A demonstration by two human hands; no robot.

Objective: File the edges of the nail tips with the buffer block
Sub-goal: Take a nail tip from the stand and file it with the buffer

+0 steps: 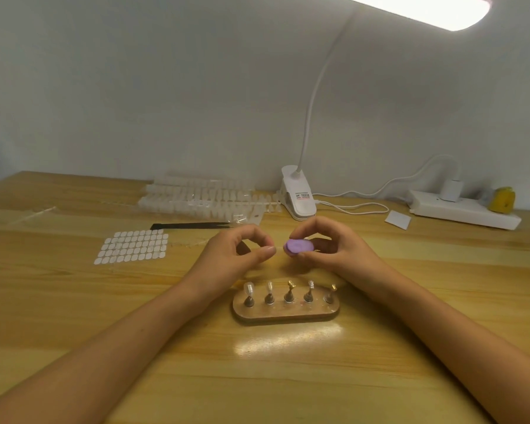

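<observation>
My right hand (334, 250) grips the buffer (299, 246) beside the tip (278, 247) my left hand (242, 254) pinches — close, to file its edge.

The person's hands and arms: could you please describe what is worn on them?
The left hand and right hand wear no gloves, rings, watch or bracelets that I can see. No sleeves show: the left arm and right arm are bare to the picture's edge.
</observation>
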